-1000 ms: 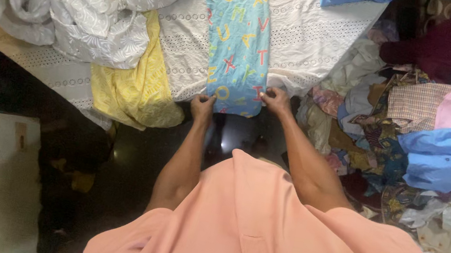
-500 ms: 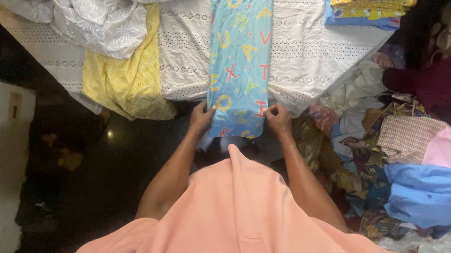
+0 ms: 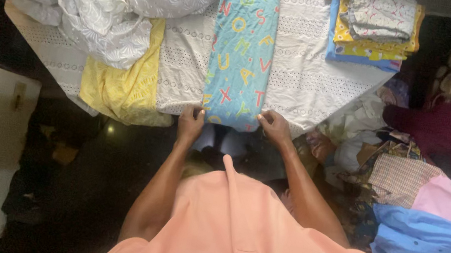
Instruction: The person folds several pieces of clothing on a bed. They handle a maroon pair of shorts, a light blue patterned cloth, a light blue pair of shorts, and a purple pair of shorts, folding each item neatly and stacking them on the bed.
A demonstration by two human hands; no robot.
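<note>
- Head view: the person in a peach shirt [image 3: 279,245] leans over the near edge of a table under a white eyelet cloth [image 3: 302,66].
- A long blue cloth with coloured letters [image 3: 242,44] lies flat down the middle of the table, running from the far side to the near edge, folded into a narrow strip.
- The left hand [image 3: 190,124] pinches the strip's near left corner, fingers closed on the fabric.
- The right hand [image 3: 275,127] grips the near right corner the same way, thumb and fingers clamped on the edge.
- Both hands sit right at the table's near edge, with the strip's width between them.
- Just left of the strip lies a yellow cloth [image 3: 122,85], hanging partly over the edge.
- Farther left and beyond it, a heap of crumpled white fabric [image 3: 111,4].
- At the far right corner of the table stands a neat stack of folded cloths [image 3: 374,23], yellow and blue with a pale one on top.
- To the right, off the table, a loose pile of mixed clothes [image 3: 420,202]: checked, pink, blue and dark red pieces.
</note>
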